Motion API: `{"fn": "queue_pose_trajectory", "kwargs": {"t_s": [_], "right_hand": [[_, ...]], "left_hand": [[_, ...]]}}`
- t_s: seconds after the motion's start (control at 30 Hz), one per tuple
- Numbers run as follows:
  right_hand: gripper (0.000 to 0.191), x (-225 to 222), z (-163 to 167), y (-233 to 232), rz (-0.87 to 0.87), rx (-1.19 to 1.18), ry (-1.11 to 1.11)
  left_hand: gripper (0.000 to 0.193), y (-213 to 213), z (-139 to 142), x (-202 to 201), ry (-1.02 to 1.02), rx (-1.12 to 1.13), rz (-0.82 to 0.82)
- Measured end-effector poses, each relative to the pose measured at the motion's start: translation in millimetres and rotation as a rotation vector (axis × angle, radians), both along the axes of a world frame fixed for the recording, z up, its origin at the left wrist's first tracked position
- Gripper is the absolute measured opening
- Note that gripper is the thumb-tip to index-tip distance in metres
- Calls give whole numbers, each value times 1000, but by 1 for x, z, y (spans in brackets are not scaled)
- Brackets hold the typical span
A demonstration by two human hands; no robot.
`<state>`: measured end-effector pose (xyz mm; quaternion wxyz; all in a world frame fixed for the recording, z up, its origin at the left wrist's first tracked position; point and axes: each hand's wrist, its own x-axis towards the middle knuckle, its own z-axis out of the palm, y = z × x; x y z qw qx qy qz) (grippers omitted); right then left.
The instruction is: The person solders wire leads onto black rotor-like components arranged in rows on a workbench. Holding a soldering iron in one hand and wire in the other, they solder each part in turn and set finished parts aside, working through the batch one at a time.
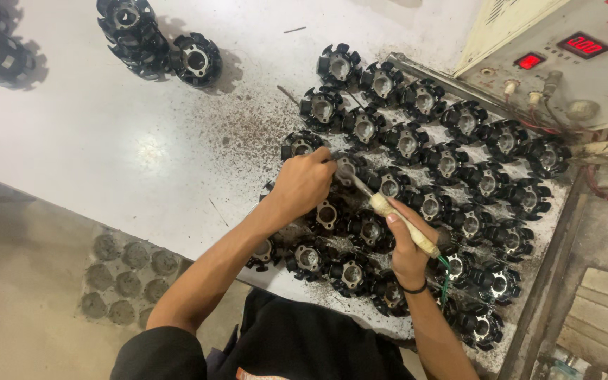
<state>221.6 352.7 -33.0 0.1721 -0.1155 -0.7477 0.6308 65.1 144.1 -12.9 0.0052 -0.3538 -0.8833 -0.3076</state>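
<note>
Gripped in the right hand (406,246): a soldering iron (397,219) with a pale taped handle, fingers wrapped tight round it, its metal tip angled up and left onto a stator (346,169) in the middle of the batch. A green wire trails from the handle's near end past the wrist. The slant keeps the hand clear of the neighbouring parts while the tip reaches the work.

Left hand (304,184): closed narrowly at the same stator, fingertips pinched at its edge; what they pinch is hidden, so it cannot be told whether it is a lead, solder or the part itself. Judged to be steadying the point the tip meets.

Listed by size:

1. Table (107,141), white, scuffed, peppered with dark grit thickest just left of the batch, where the work is done.
2. Control box (564,63), far right, cream, two red displays, knobs, red leads running off its front towards the right edge; set beside the batch, within reach.
3. Stators in rows (473,162), black, toothed, with metal centres, laid flat and touching in diagonal lines across the right half, from far to the near edge. Close packing lets the hands pass from one to the next.
4. Stack of stators (135,35), far left, well apart from the rows, one more (197,60) just beside it; further ones at the far left corner.
5. Grey moulded tray (128,278), with round pockets, below the table's near left edge.
</note>
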Motion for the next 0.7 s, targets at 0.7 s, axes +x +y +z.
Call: {"fn": "queue_pose_trajectory", "kwargs": {"t_s": [0.7], "right_hand": [[25, 64, 0, 0, 21, -28, 170]], "left_hand": [[19, -54, 43, 41, -17, 191, 90]]}}
